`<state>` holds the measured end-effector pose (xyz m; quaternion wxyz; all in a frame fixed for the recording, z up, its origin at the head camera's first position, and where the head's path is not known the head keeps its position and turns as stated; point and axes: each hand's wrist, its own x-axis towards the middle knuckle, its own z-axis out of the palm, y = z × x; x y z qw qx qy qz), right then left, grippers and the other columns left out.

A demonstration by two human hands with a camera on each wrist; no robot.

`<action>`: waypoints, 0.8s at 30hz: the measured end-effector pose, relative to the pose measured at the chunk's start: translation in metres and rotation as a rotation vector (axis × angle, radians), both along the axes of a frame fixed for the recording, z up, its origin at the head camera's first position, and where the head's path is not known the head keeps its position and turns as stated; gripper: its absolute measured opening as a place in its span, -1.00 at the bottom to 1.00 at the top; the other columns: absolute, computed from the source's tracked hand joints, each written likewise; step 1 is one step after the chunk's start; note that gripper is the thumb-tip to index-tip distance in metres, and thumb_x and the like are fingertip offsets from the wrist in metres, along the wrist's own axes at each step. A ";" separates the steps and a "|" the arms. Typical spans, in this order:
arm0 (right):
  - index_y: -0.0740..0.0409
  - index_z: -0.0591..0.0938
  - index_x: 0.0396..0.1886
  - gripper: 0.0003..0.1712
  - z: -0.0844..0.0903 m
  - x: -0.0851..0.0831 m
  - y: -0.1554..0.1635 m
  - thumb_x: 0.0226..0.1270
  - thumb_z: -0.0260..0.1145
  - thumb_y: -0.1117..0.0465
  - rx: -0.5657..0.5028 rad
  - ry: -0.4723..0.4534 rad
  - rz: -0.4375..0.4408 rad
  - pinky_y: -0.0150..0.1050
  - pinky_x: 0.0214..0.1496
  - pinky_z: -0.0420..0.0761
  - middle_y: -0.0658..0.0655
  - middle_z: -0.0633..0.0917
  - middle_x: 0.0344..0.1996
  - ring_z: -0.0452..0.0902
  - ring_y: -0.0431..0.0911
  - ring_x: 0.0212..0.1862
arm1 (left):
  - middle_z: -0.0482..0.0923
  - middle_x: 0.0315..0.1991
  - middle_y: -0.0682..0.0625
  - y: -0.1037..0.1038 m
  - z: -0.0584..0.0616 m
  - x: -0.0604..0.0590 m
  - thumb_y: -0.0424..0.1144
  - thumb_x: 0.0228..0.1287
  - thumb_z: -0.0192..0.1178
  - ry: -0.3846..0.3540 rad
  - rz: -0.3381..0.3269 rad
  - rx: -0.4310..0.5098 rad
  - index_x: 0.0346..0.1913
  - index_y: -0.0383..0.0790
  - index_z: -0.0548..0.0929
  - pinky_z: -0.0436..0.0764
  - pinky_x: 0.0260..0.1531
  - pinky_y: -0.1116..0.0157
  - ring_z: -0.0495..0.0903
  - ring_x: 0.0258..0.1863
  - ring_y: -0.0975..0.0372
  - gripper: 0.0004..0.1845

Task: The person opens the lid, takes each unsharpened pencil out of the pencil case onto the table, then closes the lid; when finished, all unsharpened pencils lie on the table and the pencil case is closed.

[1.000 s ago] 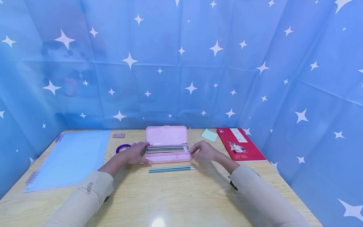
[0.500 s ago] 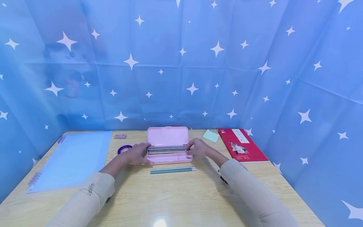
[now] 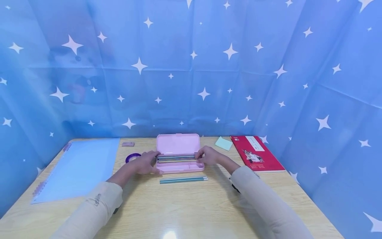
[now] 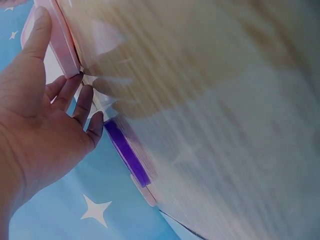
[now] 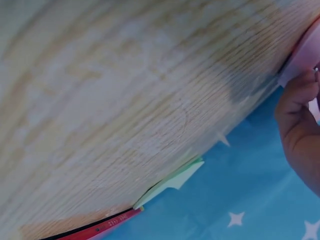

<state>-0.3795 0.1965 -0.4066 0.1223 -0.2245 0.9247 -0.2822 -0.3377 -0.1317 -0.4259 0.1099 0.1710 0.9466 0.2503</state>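
Holding the pink pencil case (image 3: 180,166) at both ends.
Our left hand (image 3: 145,162) rests open against it; our right hand's (image 3: 209,156) grip pinches the pencils (image 3: 176,158) inside.

A pink pencil case (image 3: 178,145), blue-green pencils (image 3: 183,179), a purple tape ring (image 3: 132,156), a red book (image 3: 256,153), a light green note (image 3: 223,143) and a pale blue sheet (image 3: 80,167) lie on the light wood desk (image 3: 191,212), with blue cloth with white stars (image 3: 191,66) behind.

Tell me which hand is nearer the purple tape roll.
Left. The left hand rests at the left end of the pink pencil case, right beside the purple tape roll. The right hand is at the case's far right end.
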 end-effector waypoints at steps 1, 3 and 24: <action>0.17 0.75 -0.24 -0.92 0.000 0.000 0.001 0.33 0.36 0.35 -0.002 -0.004 0.006 -0.27 -0.18 0.56 0.00 0.69 -0.31 0.50 -0.13 -0.25 | 0.12 0.53 -0.18 0.001 0.000 0.000 0.25 0.03 0.43 0.000 0.000 -0.006 0.55 -0.09 0.16 0.13 0.39 -0.23 0.00 0.52 -0.16 0.09; 0.16 0.74 -0.26 -0.93 -0.001 0.000 0.001 0.34 0.35 0.35 -0.002 -0.006 0.018 -0.29 -0.19 0.55 -0.01 0.68 -0.32 0.50 -0.14 -0.26 | 0.12 0.53 -0.19 0.001 0.001 0.001 0.24 0.04 0.43 -0.001 0.000 -0.010 0.55 -0.09 0.16 0.14 0.39 -0.22 0.00 0.52 -0.16 0.08; 0.20 0.76 -0.22 -0.89 0.003 0.010 0.010 0.31 0.37 0.30 -0.174 0.111 -0.019 -0.30 -0.28 0.57 -0.01 0.73 -0.37 0.52 -0.16 -0.34 | 0.13 0.51 -0.25 0.000 0.000 -0.001 0.26 0.06 0.39 0.030 -0.037 -0.013 0.54 -0.18 0.16 0.09 0.40 -0.24 0.00 0.49 -0.25 0.09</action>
